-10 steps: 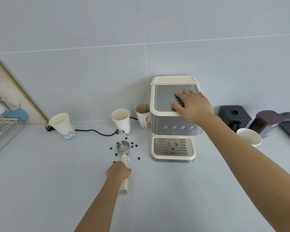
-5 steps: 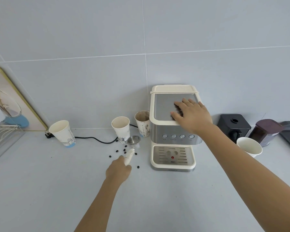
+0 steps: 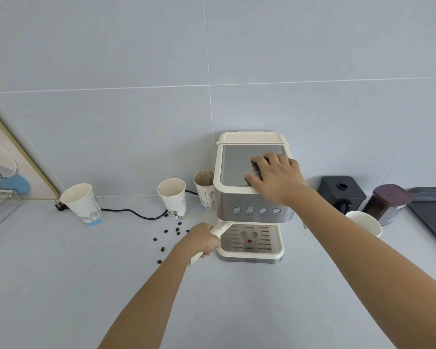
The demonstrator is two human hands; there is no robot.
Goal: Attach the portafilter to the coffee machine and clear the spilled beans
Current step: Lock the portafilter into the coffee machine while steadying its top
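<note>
Cream portafilter (image 3: 220, 229) handle is slanting up-right from the gripping left hand (image 3: 202, 239), its head hiding under the coffee machine (image 3: 252, 197) that the flat, open right hand (image 3: 275, 177) is steadying.

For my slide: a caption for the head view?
Left hand guides portafilter under coffee machine; right hand steadies it.

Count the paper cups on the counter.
4: white printed paper cup far left, a second one mid-counter, a brown-stained one beside the cream coffee machine, plain white one right.
</note>
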